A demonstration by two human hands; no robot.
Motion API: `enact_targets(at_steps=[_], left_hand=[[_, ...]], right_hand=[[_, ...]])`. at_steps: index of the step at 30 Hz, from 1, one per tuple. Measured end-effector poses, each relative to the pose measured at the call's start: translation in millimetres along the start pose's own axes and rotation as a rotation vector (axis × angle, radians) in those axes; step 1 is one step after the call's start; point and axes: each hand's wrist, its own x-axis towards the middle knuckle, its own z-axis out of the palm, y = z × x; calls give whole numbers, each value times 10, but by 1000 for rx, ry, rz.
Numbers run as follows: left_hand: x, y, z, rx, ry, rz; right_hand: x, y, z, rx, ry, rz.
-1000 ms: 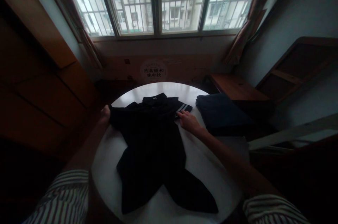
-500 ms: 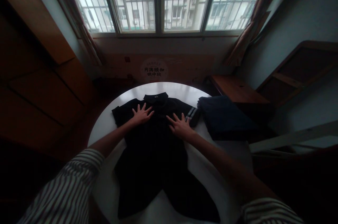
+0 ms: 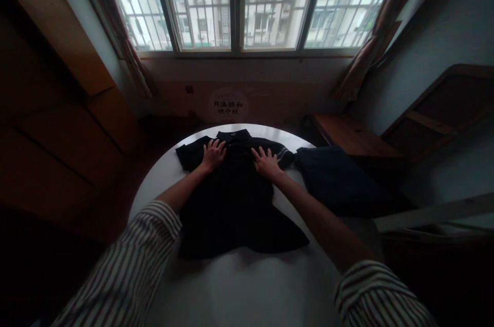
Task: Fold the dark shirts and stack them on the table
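Observation:
A black short-sleeved shirt [image 3: 235, 198] lies spread flat on a round white table [image 3: 250, 286], collar toward the window. My left hand [image 3: 213, 155] rests flat on the shirt's left shoulder, fingers spread. On the right shoulder lies my right hand [image 3: 266, 163], also flat with fingers apart, next to the striped sleeve cuff [image 3: 284, 152]. Neither hand holds anything.
A folded dark blue garment [image 3: 335, 178] sits on the table's right side. A wooden side table [image 3: 353, 137] stands beyond it, with a wooden frame [image 3: 440, 106] at right. A cabinet [image 3: 57, 111] fills the left. A barred window [image 3: 247, 3] faces me.
Both hands slid from the sleeves onto the chest, then up toward the collar. The shirt's lower part now lies flatter and straighter, and the view has moved closer.

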Motion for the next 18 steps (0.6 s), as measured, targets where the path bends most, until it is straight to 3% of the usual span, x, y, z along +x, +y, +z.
enact_targets(at_steps=[3,7,9,11,13,15,18], left_hand=[[-411,100,-143,-24,-5,86],[-1514,193,-430,-79,-210,443],[-2078,203,-530,-68,-263,477],[-2467,188,-562,-20,-280,440],[-2635,155,-546,19,-284,402],[-2639,110,-527,23,-268,372],[-2572,20,-574,-10,-187,300]], right_hand=[[-417,-75,-60,3,-2,-84],[-1359,15,-66,184,-60,-306],[-1790,135,-14,257,-46,-294],[-2064,250,69,255,-14,-262],[-2167,314,147,212,15,-256],[-2159,311,160,162,12,-281],[-2155,213,-5,129,-20,-285]])
